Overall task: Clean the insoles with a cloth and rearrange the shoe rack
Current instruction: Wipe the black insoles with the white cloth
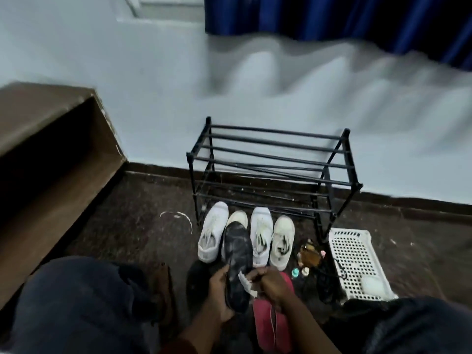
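Nearest to the camera, at the left, is a knee [76, 302] in dark blue cloth, and beside it on the floor lies a brown shoe [163, 290], blurred. Far left stands a brown wooden cabinet [51, 149] with flat boards and a chipped edge.

In the near middle the left hand [219, 290] grips the insole [237, 256] from its left edge, fingers curled under it and thumb on top. The insole is long, oval and dark, with pale dusty marks on a matt surface, and its toe end points far, over the white shoes. The right hand [270, 284] pinches a small crumpled white cloth [246, 283] and presses it on the near part of the insole. Under the right hand lies a red shoe [268, 325] with a thin white cord.

Behind the hands four white shoes [260, 233] stand side by side, toes toward the shoe rack [273, 159]. The rack is of thin black bars in two tiers, against the pale wall, with no shoe on it.

To the right are some small things [309, 254], too blurred to name, then a white plastic basket [355, 261] with square holes, on the dark speckled floor [127, 226]. Near right is the other knee [419, 328]. Far above hangs a blue curtain [332, 16] in folds
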Motion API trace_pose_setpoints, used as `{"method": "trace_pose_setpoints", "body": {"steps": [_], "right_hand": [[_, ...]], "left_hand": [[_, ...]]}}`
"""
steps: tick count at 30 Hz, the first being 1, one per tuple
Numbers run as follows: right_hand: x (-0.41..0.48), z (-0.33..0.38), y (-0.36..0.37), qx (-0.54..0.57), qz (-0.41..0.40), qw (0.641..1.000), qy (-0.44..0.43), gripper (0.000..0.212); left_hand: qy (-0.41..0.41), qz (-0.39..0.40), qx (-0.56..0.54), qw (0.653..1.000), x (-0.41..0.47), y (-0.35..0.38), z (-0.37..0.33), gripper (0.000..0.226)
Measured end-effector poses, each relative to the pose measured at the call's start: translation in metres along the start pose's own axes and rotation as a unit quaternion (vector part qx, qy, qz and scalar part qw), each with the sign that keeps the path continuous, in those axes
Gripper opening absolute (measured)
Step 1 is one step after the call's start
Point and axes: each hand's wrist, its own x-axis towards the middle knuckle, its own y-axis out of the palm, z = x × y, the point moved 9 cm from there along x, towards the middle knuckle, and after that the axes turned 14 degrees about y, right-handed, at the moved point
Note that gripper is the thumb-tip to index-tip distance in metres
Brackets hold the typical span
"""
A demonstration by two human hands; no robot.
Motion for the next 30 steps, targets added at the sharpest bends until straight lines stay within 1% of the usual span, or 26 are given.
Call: {"method": "trace_pose_setpoints", "body": {"steps": [1, 2, 4, 5, 6, 8, 10, 12, 14, 15, 17, 20, 22, 24, 27, 29, 30], "right_hand": [[-0.010, 0.016, -0.006, 0.015, -0.007, 1.000, -0.018, 0.042], [-0.020, 0.033, -0.011, 0.031, -0.016, 0.999, -0.041, 0.041], [-0.036, 0.068, -0.021, 0.062, -0.035, 0.994, -0.087, 0.041], [-0.043, 0.087, -0.026, 0.069, -0.044, 0.990, -0.112, 0.042], [-0.049, 0.105, -0.030, 0.071, -0.058, 0.986, -0.140, 0.041], [-0.064, 0.141, -0.037, 0.053, -0.082, 0.974, -0.204, 0.037], [-0.079, 0.177, -0.039, -0.007, -0.113, 0.959, -0.260, 0.042], [-0.093, 0.213, -0.037, -0.115, -0.161, 0.922, -0.333, 0.043], [-0.102, 0.244, -0.033, -0.214, -0.216, 0.864, -0.402, 0.038], [-0.103, 0.256, -0.032, -0.244, -0.237, 0.838, -0.427, 0.035], [-0.102, 0.276, -0.030, -0.279, -0.267, 0.807, -0.447, 0.031], [-0.102, 0.295, -0.023, -0.341, -0.287, 0.775, -0.448, 0.025], [-0.106, 0.301, -0.019, -0.358, -0.270, 0.769, -0.456, 0.018], [-0.116, 0.305, -0.012, -0.351, -0.241, 0.761, -0.490, 0.011], [-0.128, 0.305, -0.010, -0.319, -0.224, 0.750, -0.535, 0.012], [-0.127, 0.306, -0.013, -0.305, -0.226, 0.760, -0.527, 0.018], [-0.124, 0.307, -0.018, -0.292, -0.231, 0.775, -0.511, 0.020]], "left_hand": [[0.017, 0.022, -0.013, 1.000, 0.001, 0.011, -0.013, 0.023], [0.024, 0.017, -0.010, 1.000, -0.003, 0.019, -0.026, 0.025], [0.037, 0.054, -0.057, 0.996, -0.003, 0.046, -0.055, 0.038], [0.035, 0.083, -0.086, 0.992, -0.002, 0.060, -0.067, 0.047], [0.026, 0.101, -0.112, 0.988, 0.001, 0.072, -0.076, 0.051], [0.013, 0.142, -0.188, 0.972, 0.005, 0.096, -0.094, 0.051], [0.023, 0.193, -0.226, 0.954, 0.008, 0.121, -0.118, 0.048], [0.031, 0.223, -0.241, 0.944, 0.019, 0.139, -0.139, 0.062], [0.035, 0.247, -0.241, 0.938, 0.029, 0.155, -0.160, 0.072], [0.036, 0.252, -0.248, 0.935, 0.034, 0.162, -0.170, 0.074], [0.026, 0.252, -0.257, 0.932, 0.048, 0.174, -0.181, 0.070], [0.013, 0.263, -0.257, 0.930, 0.064, 0.190, -0.191, 0.067], [0.011, 0.270, -0.263, 0.926, 0.067, 0.199, -0.199, 0.065], [0.016, 0.276, -0.273, 0.921, 0.064, 0.206, -0.210, 0.064], [0.018, 0.277, -0.273, 0.921, 0.062, 0.208, -0.217, 0.067], [0.019, 0.273, -0.275, 0.922, 0.059, 0.208, -0.217, 0.067], [0.017, 0.274, -0.269, 0.923, 0.060, 0.208, -0.213, 0.067]]}}
